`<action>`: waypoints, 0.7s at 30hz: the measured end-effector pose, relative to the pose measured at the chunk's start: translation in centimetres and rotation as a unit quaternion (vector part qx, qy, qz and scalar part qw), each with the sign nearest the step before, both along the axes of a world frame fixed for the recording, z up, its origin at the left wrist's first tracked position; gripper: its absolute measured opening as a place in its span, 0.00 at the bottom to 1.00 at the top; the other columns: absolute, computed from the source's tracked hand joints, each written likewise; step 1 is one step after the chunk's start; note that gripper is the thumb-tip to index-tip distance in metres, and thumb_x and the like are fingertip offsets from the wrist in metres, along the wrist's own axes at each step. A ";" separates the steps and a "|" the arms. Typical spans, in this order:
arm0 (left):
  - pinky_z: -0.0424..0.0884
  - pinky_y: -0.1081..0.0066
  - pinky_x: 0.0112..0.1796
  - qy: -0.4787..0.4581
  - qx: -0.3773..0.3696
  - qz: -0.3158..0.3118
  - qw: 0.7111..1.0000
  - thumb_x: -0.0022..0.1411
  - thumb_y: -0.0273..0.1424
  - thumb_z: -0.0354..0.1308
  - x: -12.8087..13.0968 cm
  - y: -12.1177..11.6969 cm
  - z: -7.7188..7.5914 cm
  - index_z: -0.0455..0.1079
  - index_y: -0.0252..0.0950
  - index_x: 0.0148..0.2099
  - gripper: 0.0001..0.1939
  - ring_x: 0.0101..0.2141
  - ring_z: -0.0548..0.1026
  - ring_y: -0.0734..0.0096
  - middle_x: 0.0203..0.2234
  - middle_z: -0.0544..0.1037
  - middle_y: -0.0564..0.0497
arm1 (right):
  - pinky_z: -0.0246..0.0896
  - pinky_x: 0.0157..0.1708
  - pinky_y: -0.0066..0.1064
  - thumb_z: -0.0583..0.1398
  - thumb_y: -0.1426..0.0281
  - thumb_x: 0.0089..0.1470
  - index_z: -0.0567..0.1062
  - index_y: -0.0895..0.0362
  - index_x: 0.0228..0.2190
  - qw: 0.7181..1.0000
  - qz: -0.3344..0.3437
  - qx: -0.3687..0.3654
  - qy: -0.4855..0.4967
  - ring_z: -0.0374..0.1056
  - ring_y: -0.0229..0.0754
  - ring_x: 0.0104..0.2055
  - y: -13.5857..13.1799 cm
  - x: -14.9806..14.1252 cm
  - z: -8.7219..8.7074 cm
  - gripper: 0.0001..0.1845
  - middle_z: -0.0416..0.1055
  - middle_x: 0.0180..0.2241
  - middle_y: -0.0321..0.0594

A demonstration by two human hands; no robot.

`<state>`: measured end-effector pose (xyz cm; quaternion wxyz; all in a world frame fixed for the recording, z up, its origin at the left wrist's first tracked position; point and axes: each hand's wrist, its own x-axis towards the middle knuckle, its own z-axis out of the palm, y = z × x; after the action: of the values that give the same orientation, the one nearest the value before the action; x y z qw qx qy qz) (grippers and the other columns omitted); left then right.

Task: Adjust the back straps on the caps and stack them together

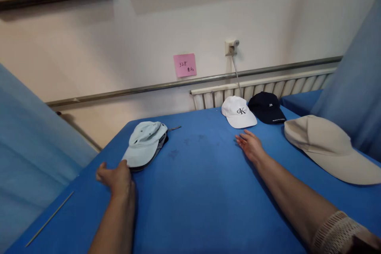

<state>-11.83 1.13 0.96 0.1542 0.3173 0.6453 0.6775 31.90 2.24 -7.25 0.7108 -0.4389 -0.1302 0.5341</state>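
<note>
At the left of the table, a light blue cap (145,139) rests on top of at least one darker cap (159,149), whose edge shows beneath it. My left hand (115,176) is at the front corner of the light blue brim, fingers apart; whether it touches the brim I cannot tell. My right hand (250,145) is open with nothing in it, just in front of a white cap (238,112) with dark letters. Behind and right of that sits a dark navy cap (266,107). A large beige cap (324,143) lies farther right, its long brim pointing right.
Blue cloth covers the table (202,206). A thin stick (49,220) lies near its left edge. Blue curtains (32,135) hang on both sides. Along the wall run a metal rail (143,88) and a radiator (276,87), below a plugged socket (230,48) and pink note (185,65).
</note>
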 end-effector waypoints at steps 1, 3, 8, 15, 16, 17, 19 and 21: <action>0.60 0.55 0.58 0.080 -0.007 0.068 0.994 0.53 0.26 0.60 0.7 -0.1 0.1 0.57 0.36 0.56 0.29 0.60 0.59 0.51 0.59 0.59 0.41 | 0.70 0.31 0.28 0.64 0.76 0.41 0.65 0.50 0.46 1.000 -0.006 0.005 0.004 0.74 0.39 0.35 0.7 0.6 0.0 0.29 0.71 0.32 0.34; 0.54 0.53 0.61 0.186 -0.015 0.089 0.978 0.52 0.25 0.61 2.5 -0.3 0.1 0.63 0.36 0.52 0.24 0.62 0.56 0.51 0.61 0.59 0.41 | 0.71 0.32 0.29 0.63 0.76 0.42 0.63 0.47 0.48 1.000 -0.010 0.017 0.015 0.74 0.38 0.36 2.1 1.5 0.1 0.31 0.71 0.34 0.32; 0.61 0.58 0.57 0.162 -0.030 -0.175 0.971 0.48 0.20 0.61 7.5 -0.1 -1.6 0.73 0.36 0.40 0.15 0.55 0.67 0.55 0.53 0.70 0.44 | 0.71 0.33 0.28 0.65 0.77 0.41 0.67 0.51 0.39 0.999 -0.020 0.032 0.029 0.74 0.37 0.36 4.4 2.4 -0.1 0.22 0.72 0.34 0.32; 0.63 0.63 0.54 0.040 -0.048 -0.365 0.929 0.47 0.18 0.62 12.6 -0.5 -3.4 0.75 0.35 0.35 0.11 0.49 0.72 0.59 0.46 0.76 0.44 | 0.58 0.17 0.20 0.66 0.75 0.38 0.72 0.57 0.30 0.997 -0.061 0.010 -0.037 0.64 0.31 0.20 2.4 3.5 -0.5 0.13 0.68 0.20 0.31; 0.65 0.64 0.53 -0.009 -0.054 -0.374 0.926 0.47 0.19 0.63 13.2 -0.6 -3.5 0.75 0.35 0.36 0.11 0.47 0.73 0.61 0.45 0.76 0.44 | 0.57 0.16 0.21 0.66 0.76 0.38 0.73 0.58 0.30 0.998 -0.043 0.009 -0.046 0.63 0.31 0.19 1.7 3.6 -0.3 0.13 0.67 0.20 0.32; 0.67 0.65 0.51 -0.066 -0.064 -0.382 0.920 0.49 0.21 0.64 13.9 -0.8 -3.5 0.74 0.34 0.38 0.11 0.45 0.74 0.62 0.43 0.77 0.43 | 0.57 0.16 0.22 0.66 0.77 0.37 0.74 0.59 0.29 0.998 -0.018 0.009 -0.054 0.62 0.31 0.19 1.1 3.6 -0.1 0.12 0.67 0.19 0.33; 0.70 0.66 0.46 -0.203 -0.094 -0.407 0.886 0.53 0.27 0.65 15.0 -1.0 -3.5 0.72 0.33 0.42 0.13 0.42 0.76 0.63 0.42 0.77 0.41 | 0.57 0.16 0.24 0.65 0.79 0.37 0.75 0.61 0.28 0.997 0.036 0.009 -0.067 0.62 0.32 0.18 -0.2 3.4 0.4 0.11 0.68 0.19 0.35; 0.73 0.65 0.42 -0.340 -0.124 -0.445 0.819 0.58 0.33 0.62 15.8 -1.2 -3.3 0.70 0.33 0.44 0.13 0.40 0.78 0.62 0.41 0.77 0.39 | 0.58 0.17 0.25 0.64 0.80 0.37 0.76 0.62 0.27 0.994 0.075 0.004 -0.079 0.62 0.33 0.18 -1.1 3.1 0.7 0.09 0.68 0.19 0.37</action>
<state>4.00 -0.06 -2.29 0.6866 0.2980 0.4192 0.5139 35.02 1.15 -6.52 0.6582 -0.4659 -0.2207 0.5487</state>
